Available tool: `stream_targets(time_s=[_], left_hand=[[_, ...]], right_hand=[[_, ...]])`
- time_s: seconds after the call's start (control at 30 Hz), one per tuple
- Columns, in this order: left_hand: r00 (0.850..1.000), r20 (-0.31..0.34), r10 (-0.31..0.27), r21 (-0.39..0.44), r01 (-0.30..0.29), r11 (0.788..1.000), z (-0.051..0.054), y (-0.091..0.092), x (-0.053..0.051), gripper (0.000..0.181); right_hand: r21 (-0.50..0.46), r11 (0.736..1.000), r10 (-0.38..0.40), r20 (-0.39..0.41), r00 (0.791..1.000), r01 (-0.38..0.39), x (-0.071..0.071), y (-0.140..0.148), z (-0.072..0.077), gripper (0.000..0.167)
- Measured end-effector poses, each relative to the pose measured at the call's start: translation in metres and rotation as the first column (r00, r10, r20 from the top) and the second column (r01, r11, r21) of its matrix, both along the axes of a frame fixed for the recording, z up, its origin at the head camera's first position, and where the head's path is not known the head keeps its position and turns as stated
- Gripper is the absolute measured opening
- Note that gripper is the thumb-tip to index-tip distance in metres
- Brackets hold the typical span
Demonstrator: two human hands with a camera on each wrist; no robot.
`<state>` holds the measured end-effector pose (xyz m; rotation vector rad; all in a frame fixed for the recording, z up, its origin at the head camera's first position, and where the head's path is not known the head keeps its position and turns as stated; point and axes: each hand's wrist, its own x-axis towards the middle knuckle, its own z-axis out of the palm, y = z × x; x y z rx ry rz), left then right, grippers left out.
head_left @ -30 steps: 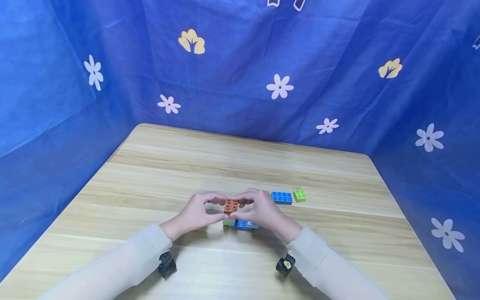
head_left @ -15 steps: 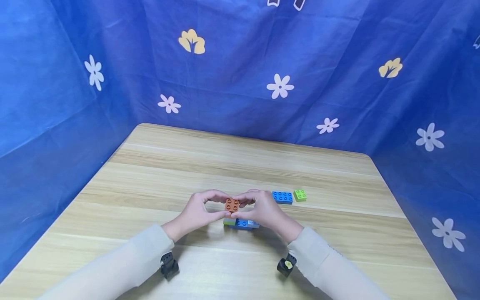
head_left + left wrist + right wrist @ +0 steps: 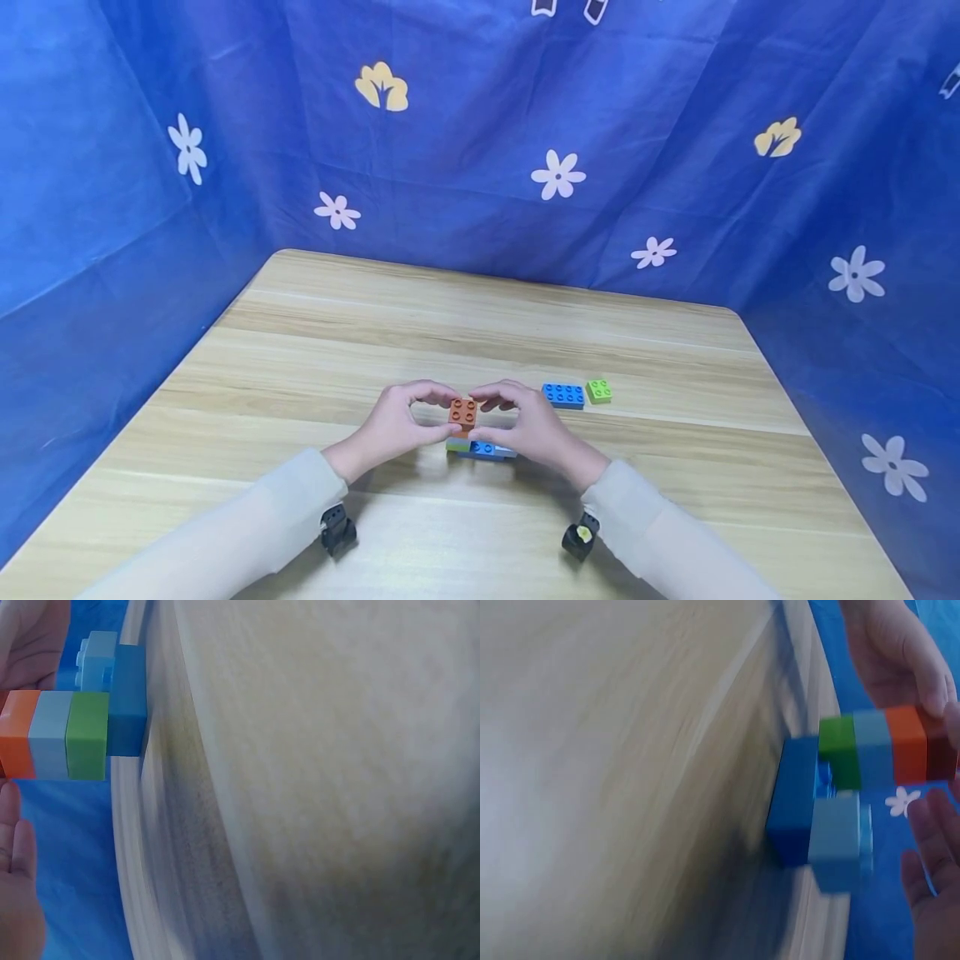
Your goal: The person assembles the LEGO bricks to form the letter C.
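In the head view a reddish-brown toy brick (image 3: pixel 462 412) tops a small stack. My left hand (image 3: pixel 393 419) pinches this brick between thumb and fingers. My right hand (image 3: pixel 527 425) curves around its other side, thumb and fingers apart and slightly off the brick. Below the brown brick come an orange brick (image 3: pixel 907 746), a light blue brick (image 3: pixel 874 750) and a green brick (image 3: pixel 840 754). They stand on one end of a long blue brick (image 3: pixel 129 701). A second light blue brick (image 3: pixel 835 832) sits on its other end.
A blue eight-stud brick (image 3: pixel 563 396) and a small lime green brick (image 3: pixel 599 392) lie on the wooden table (image 3: pixel 420 300), right of and beyond the hands. Blue flowered cloth (image 3: pixel 465 133) hangs around the back and sides of the table.
My right hand's thumb and fingers have come off the brown brick and drawn slightly to the right. The left hand keeps its pinch; the stack stands where it was.
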<state>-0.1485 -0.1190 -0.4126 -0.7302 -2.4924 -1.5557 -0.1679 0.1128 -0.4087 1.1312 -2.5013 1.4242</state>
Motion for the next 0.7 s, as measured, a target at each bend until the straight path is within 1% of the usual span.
stream_targets(time_s=[0.1, 0.23, 0.4, 0.5, 0.7], left_hand=[[1.0, -0.008, 0.001, -0.005, -0.001, 1.0, -0.001, 0.0, 0.0, 0.034], [1.0, -0.005, 0.003, -0.009, -0.003, 1.0, -0.001, 0.0, 0.001, 0.034], [1.0, 0.008, 0.009, -0.017, -0.009, 1.0, 0.001, 0.001, 0.002, 0.035], [1.0, 0.004, 0.007, -0.016, -0.007, 1.0, 0.002, 0.001, 0.003, 0.035], [1.0, -0.009, 0.007, -0.015, -0.008, 1.0, 0.002, 0.001, 0.003, 0.035]], right_hand=[[-0.008, 1.0, 0.022, 0.002, 1.0, -0.022, -0.004, 0.01, -0.003, 0.049], [0.01, 1.0, 0.01, -0.009, 1.0, -0.01, -0.01, 0.025, -0.006, 0.05], [0.043, 0.998, -0.053, -0.047, 0.998, 0.055, -0.02, 0.046, -0.011, 0.049], [0.074, 0.993, -0.089, -0.07, 0.994, 0.095, -0.027, 0.059, -0.015, 0.05], [0.141, 0.973, -0.17, -0.081, 0.982, 0.18, -0.039, 0.082, -0.02, 0.054]])
